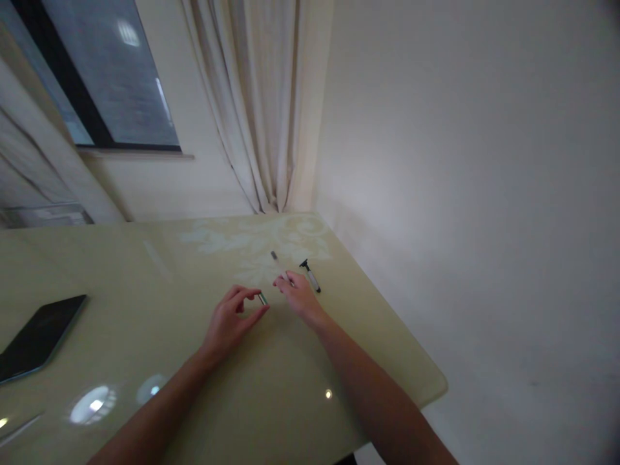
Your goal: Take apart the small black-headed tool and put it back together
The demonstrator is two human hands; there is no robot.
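My left hand point(233, 318) pinches a small green and silver battery point(263, 299) by its ends, between thumb and forefinger, just above the table point(232, 387). Close beside it on the right, my right hand point(301, 298) is closed around a slim white stick point(279, 263) with a dark grey tip pointing away from me. Most of the stick's near part is hidden in the fingers. A razor point(311, 276) with a black head and a light grey handle lies on the table, just right of my right hand.
A dark tablet point(41, 336) lies at the left of the glossy table. A thin pale object point(20, 429) is at the lower left. The table's right edge runs along a white wall point(465, 194). Curtains point(259, 97) hang by the window point(121, 71) behind it.
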